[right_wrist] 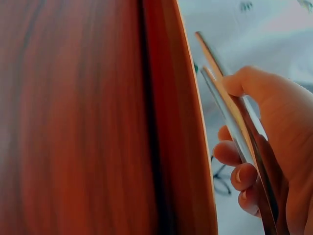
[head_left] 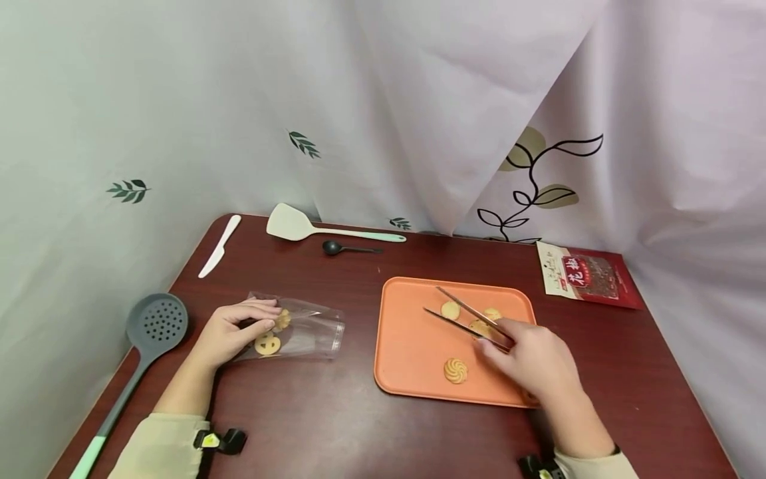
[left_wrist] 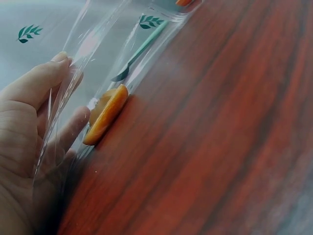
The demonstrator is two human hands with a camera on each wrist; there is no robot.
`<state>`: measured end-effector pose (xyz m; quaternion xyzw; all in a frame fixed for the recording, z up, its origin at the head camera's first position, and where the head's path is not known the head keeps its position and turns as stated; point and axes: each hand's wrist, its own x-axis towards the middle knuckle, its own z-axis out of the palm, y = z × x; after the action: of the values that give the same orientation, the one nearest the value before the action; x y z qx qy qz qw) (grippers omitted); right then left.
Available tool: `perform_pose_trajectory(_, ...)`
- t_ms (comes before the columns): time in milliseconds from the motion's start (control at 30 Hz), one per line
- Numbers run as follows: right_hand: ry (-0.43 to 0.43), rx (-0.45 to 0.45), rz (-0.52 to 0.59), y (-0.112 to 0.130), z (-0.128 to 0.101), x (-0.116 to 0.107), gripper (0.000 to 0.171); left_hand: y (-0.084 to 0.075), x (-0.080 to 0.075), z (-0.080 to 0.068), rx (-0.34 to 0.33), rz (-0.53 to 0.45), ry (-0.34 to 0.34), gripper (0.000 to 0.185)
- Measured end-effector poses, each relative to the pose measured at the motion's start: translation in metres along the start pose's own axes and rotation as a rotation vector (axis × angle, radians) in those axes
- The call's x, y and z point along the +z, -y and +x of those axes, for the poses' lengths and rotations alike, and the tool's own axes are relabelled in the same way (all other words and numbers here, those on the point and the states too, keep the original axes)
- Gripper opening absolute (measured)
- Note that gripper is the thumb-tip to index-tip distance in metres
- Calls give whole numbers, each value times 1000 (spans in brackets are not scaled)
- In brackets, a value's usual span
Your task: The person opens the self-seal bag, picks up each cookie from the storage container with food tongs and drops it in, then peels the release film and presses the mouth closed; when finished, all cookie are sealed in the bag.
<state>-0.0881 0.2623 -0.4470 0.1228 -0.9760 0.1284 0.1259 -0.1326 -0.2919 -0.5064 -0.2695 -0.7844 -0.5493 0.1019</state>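
My left hand [head_left: 230, 330] holds the left end of a clear plastic bag [head_left: 314, 329] lying on the table. Inside the bag are a round cookie with cut-out holes [head_left: 267, 344] and a flower-shaped cookie [head_left: 282, 320]. One cookie [left_wrist: 107, 117] shows edge-on through the plastic in the left wrist view. My right hand [head_left: 541, 362] grips metal tongs [head_left: 469, 310] whose two arms stand apart over an orange tray [head_left: 407, 346]. Nothing sits between the tips. On the tray lie a swirl cookie [head_left: 455, 370], a plain round cookie [head_left: 450, 310] and others partly behind the tongs.
A slotted skimmer [head_left: 158, 322] lies along the left edge. Toward the back are a white knife [head_left: 220, 246], a white spatula [head_left: 290, 223] and a small black spoon [head_left: 332, 247]. A red-and-white spice packet [head_left: 589, 274] rests back right. Curtains [head_left: 371, 120] hang behind the table.
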Motion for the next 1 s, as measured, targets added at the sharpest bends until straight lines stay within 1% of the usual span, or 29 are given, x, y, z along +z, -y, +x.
perform_pose_trajectory(167, 20, 54, 0, -23, -13, -8, 23, -3, -3, 1, 1, 3, -7, 35)
perform_pose_trajectory(333, 46, 82, -18, -32, -16, -13, 26, -3, -3, 0, 6, -15, -2, 32)
perform_pose_trajectory(567, 86, 69, -29, -32, -16, -16, 31, 1, 0, -1, -2, -4, 7, 32)
perform_pose_trajectory(733, 86, 55, -41, -31, -18, -12, 24, 3, 1, 0, 0, -3, 11, 31)
perform_pose_trajectory(1000, 107, 35, -45, -25, -16, -10, 26, 0, 1, 1, -10, -10, 10, 32)
